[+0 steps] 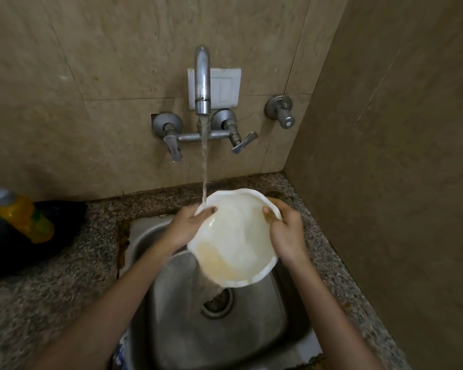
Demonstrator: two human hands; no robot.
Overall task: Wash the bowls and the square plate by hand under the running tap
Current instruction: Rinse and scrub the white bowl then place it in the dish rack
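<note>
Left hand, right hand round bowl

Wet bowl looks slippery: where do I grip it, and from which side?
Grip the bowl by its wavy rim from both sides, as the left hand and right hand do. It tilts toward the person and water spills off its near edge, leaving the sides free.

Bowl appeared glossy white, stained yellowish. Sink was brushed steel, tap dull metal, table speckled polished stone.
</note>
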